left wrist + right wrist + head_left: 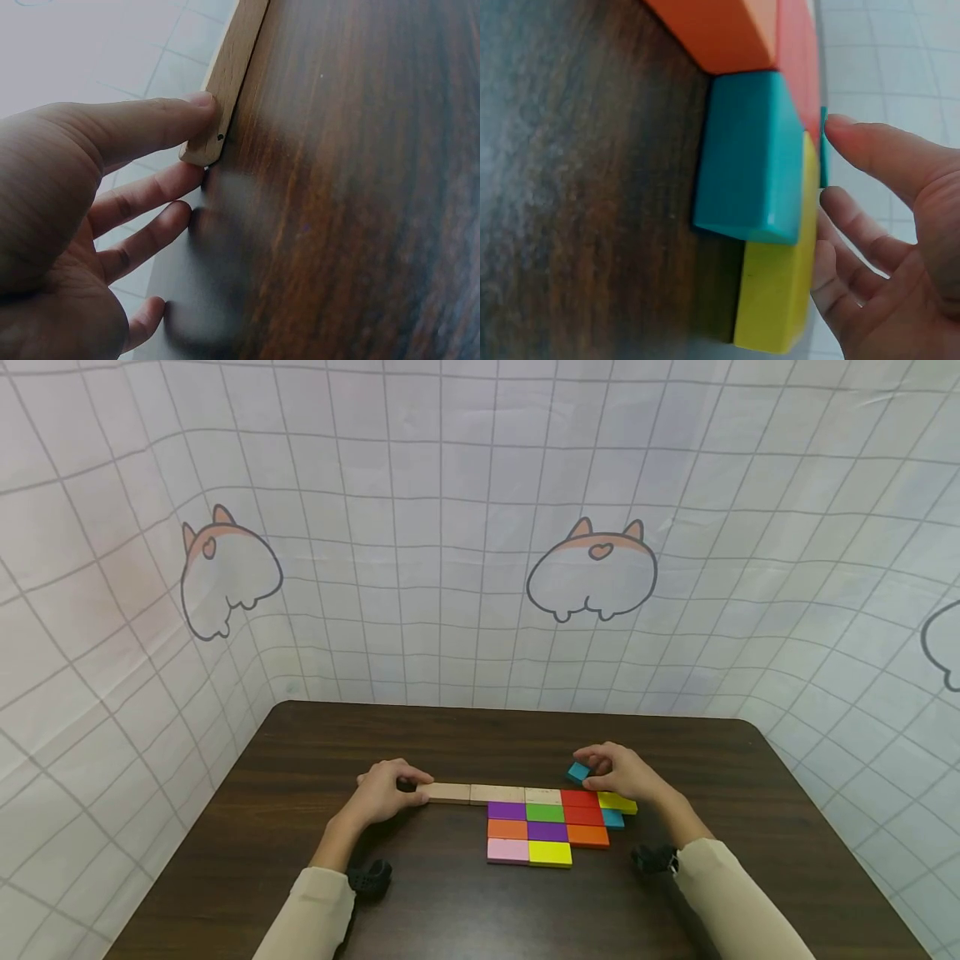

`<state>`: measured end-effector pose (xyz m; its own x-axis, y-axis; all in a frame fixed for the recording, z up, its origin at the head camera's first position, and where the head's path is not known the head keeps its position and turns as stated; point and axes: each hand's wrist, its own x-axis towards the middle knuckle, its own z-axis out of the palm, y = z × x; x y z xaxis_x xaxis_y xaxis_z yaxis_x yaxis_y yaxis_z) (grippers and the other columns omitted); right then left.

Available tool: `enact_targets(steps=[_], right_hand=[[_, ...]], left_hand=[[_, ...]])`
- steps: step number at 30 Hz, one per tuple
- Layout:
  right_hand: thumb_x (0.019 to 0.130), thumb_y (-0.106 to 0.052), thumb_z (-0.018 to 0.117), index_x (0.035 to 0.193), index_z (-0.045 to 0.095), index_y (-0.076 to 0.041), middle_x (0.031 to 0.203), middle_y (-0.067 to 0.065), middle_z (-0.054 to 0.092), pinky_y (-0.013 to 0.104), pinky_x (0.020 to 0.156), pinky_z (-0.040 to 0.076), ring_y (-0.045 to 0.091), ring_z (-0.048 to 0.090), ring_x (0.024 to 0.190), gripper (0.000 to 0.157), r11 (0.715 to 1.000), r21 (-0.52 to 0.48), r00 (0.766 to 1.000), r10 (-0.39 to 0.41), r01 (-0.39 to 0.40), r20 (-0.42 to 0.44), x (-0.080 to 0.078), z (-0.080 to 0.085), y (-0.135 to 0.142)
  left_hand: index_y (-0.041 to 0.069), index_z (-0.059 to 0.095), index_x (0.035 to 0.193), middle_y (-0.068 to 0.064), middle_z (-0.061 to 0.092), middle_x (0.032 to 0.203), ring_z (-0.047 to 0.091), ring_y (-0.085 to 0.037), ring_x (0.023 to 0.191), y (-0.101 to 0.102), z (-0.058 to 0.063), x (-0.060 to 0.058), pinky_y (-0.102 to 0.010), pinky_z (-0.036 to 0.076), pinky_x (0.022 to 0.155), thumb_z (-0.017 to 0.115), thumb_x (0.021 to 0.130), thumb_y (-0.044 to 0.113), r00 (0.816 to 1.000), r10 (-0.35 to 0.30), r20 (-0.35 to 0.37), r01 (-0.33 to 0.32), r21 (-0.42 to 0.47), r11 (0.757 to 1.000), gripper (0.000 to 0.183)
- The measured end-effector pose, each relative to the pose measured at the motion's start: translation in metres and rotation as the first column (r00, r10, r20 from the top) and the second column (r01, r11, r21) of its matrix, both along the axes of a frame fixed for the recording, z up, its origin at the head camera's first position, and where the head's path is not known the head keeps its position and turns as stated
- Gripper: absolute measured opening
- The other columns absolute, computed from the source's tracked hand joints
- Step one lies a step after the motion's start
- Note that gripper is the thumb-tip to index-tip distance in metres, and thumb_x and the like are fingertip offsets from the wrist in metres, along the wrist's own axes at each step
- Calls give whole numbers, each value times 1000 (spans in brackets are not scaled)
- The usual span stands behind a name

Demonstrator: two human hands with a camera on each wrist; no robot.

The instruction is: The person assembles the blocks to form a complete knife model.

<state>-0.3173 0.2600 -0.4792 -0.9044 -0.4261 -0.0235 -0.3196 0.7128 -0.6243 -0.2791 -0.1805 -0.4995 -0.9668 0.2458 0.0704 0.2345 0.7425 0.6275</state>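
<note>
My left hand (385,792) is at the left end of a row of plain wooden blocks (498,794). Its thumb and index finger pinch the end wooden block (234,71), while the other fingers rest low by the tabletop. Behind the right end of the coloured blocks, my right hand (621,770) holds a small blue block (577,772) between thumb and fingertips. In the right wrist view only a thin edge of that block (824,146) shows. Below this hand, a yellow block (618,803) and another blue block (612,818) lie at the group's right edge.
Coloured blocks lie flat in rows against the wooden ones: red (583,816), green (545,812), purple (547,832), orange (588,836), pink (507,851) and yellow (550,854). The dark wooden table (450,910) meets a white gridded cloth (465,527) behind.
</note>
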Motion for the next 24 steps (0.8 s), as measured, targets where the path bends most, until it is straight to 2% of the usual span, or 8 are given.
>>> enact_targets(steps=[7,19,24], right_hand=[[91,-17,78,139,62,-7,119,17,66,42,85,57,23,61,97,51,1000,17,999,-13,12,42,-8,-7,-2],[92,-14,76,133,67,-5,99,7,65,32,72,51,19,56,81,43,1000,21,999,5,-6,37,-12,-6,-3],[92,-14,76,132,67,-6,104,9,63,32,72,51,20,55,84,42,1000,13,1000,-3,3,30,-11,-4,-3]], left_hand=[[32,81,105,12,66,94,57,-14,93,0,0,0,-46,27,84,84,85,26,1000,-4,2,4,8,1000,21],[31,81,106,10,68,95,58,-14,93,1,1,1,-47,28,86,84,85,26,1000,0,3,0,9,1000,22],[31,81,106,10,67,96,58,-14,93,1,2,2,-46,28,84,84,85,26,1000,7,5,-7,6,1000,22]])
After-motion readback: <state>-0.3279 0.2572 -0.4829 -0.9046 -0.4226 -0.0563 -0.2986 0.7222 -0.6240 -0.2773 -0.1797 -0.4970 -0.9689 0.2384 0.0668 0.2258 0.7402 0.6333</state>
